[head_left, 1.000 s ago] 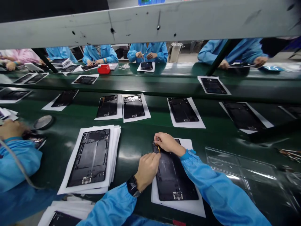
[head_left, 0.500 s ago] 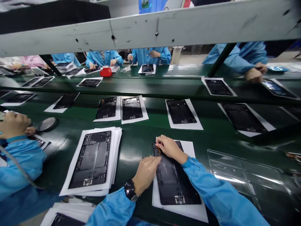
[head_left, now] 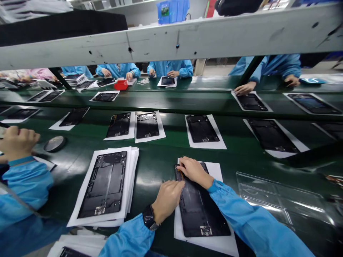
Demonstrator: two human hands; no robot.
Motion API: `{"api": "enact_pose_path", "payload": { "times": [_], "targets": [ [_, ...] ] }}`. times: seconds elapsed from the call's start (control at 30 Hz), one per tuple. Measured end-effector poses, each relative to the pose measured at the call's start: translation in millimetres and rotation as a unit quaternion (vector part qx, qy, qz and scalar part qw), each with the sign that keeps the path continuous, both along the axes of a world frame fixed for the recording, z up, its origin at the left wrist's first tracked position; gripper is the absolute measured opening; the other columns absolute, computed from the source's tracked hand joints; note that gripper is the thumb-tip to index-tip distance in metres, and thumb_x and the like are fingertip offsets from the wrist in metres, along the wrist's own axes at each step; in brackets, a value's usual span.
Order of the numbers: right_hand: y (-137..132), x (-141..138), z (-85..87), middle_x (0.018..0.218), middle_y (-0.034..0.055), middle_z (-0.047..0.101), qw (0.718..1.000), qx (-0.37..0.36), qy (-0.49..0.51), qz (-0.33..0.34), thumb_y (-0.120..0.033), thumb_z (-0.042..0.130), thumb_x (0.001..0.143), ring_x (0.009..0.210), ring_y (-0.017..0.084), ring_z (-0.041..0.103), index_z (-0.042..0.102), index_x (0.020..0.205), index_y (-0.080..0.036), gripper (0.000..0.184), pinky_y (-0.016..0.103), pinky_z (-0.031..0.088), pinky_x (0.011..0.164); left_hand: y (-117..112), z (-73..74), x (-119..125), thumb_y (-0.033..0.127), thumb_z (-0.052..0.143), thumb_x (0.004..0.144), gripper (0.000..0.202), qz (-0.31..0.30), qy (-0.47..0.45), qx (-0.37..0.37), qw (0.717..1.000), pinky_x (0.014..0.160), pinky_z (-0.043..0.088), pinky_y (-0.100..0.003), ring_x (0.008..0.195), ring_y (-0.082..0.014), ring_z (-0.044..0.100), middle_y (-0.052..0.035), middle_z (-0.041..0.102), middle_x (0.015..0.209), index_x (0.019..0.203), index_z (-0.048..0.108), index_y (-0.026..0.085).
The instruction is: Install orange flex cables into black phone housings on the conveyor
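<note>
A black tablet back frame (head_left: 199,210) lies on a white sheet (head_left: 211,241) on the green bench in front of me. My right hand (head_left: 193,171) is curled at the frame's top left corner, its fingertips pinched on a small orange-brown part that I cannot name. My left hand (head_left: 168,199), with a black watch on the wrist, rests with curled fingers against the frame's left edge, holding it steady. Both arms wear blue sleeves.
A second frame (head_left: 105,185) lies on a stack of white sheets to my left. More frames on sheets (head_left: 203,129) sit along the green belt (head_left: 160,103). A clear plastic tray (head_left: 278,200) is at right. A co-worker's hand (head_left: 17,142) is at left; other workers sit opposite.
My hands have barely moved on the frame's top corner. The view has tilted up a little. A worker opposite at right has laid a hand on a sheet.
</note>
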State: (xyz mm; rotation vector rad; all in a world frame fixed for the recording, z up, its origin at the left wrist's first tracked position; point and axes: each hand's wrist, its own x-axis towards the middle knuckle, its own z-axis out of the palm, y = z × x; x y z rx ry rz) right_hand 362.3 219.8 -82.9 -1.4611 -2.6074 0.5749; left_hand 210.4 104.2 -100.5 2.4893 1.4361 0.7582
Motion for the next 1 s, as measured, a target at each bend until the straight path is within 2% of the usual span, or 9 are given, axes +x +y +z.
{"api": "enact_pose_path", "payload": {
  "times": [0.17,0.33,0.43,0.57,0.7,1.0],
  "targets": [
    [21.7,-4.3,12.1,0.068,0.0011,0.064,0.996,-0.068,-0.045,-0.03,-0.047,0.074,0.079,0.065,0.017,0.061,0.059,0.069,-0.021,0.031,0.026,0.03,0.054,-4.4,3.1,-0.6,0.017,0.045,0.1,0.019,0.01,-0.019,0.03,0.999,0.069,0.053,-0.033,0.074,-0.0189,0.067,-0.0058,0.071,0.088,0.114,0.058,0.016],
    [16.3,0.6,17.1,0.086,0.0022,0.067,0.997,-0.048,-0.063,0.016,-0.046,0.073,0.08,0.078,0.018,0.064,0.059,0.081,-0.021,0.028,0.026,0.029,0.057,-9.2,3.7,-0.9,0.015,0.045,0.099,0.021,0.021,-0.004,0.041,0.999,0.066,0.053,-0.033,0.074,-0.0191,0.066,-0.0068,0.07,0.086,0.116,0.058,0.014],
    [10.0,2.3,18.5,0.093,0.0043,0.066,0.995,-0.027,-0.074,0.058,-0.041,0.07,0.084,0.081,0.019,0.064,0.059,0.087,-0.02,0.024,0.027,0.031,0.06,-10.8,4.7,2.1,0.011,0.044,0.098,0.02,0.029,-0.003,0.053,0.998,0.067,0.054,-0.034,0.073,-0.0192,0.064,-0.0063,0.069,0.085,0.11,0.06,0.014],
    [8.8,4.5,18.6,0.096,0.0033,0.065,0.992,-0.005,-0.075,0.098,-0.038,0.068,0.086,0.081,0.019,0.064,0.058,0.09,-0.021,0.02,0.028,0.032,0.061,-10.5,6.2,8.4,0.009,0.043,0.097,0.022,0.025,-0.013,0.076,0.997,0.076,0.056,-0.034,0.086,-0.0199,0.065,-0.0094,0.068,0.102,0.102,0.063,0.015],
    [13.0,8.5,15.5,0.09,0.0005,0.064,0.993,0.0,-0.07,0.1,-0.039,0.068,0.086,0.08,0.017,0.063,0.056,0.085,-0.021,0.021,0.027,0.03,0.06,-11.3,0.1,11.9,0.009,0.042,0.097,0.023,-0.005,-0.022,0.093,0.995,0.086,0.057,-0.034,0.102,-0.021,0.065,-0.0099,0.067,0.115,0.107,0.063,0.012],
    [26.8,12.0,5.6,0.084,0.0,0.066,0.995,-0.034,-0.055,0.079,-0.051,0.072,0.081,0.076,0.018,0.062,0.054,0.079,-0.021,0.034,0.027,0.027,0.057,-14.2,-12.3,6.0,0.011,0.047,0.097,0.021,-0.04,0.002,0.073,0.996,0.085,0.059,-0.036,0.103,-0.0221,0.066,-0.0075,0.07,0.116,0.108,0.065,0.011]
  ]
}}
